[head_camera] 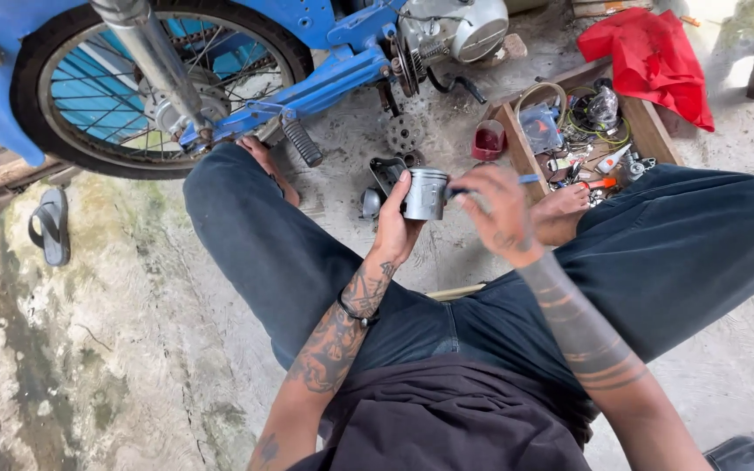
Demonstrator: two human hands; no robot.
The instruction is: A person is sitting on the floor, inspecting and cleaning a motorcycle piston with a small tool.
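Note:
A grey metal piston (pixel 427 193) is held up over my lap, between my knees. My left hand (pixel 394 225) grips it from the left side, thumb on top. My right hand (pixel 501 212) is blurred and sits just right of the piston, holding a thin tool with a blue handle (pixel 529 179) whose tip points into the piston's side. I sit on the ground in dark jeans with both legs spread, bare feet forward.
A blue motorbike's rear wheel (pixel 115 83), exhaust pipe (pixel 154 57) and engine (pixel 455 26) stand ahead. A wooden tray (pixel 656 131) of wires and small parts lies at right, beside a red cloth (pixel 647 57). A sprocket (pixel 403 135) and dark parts lie on the concrete. A sandal (pixel 51 225) lies at left.

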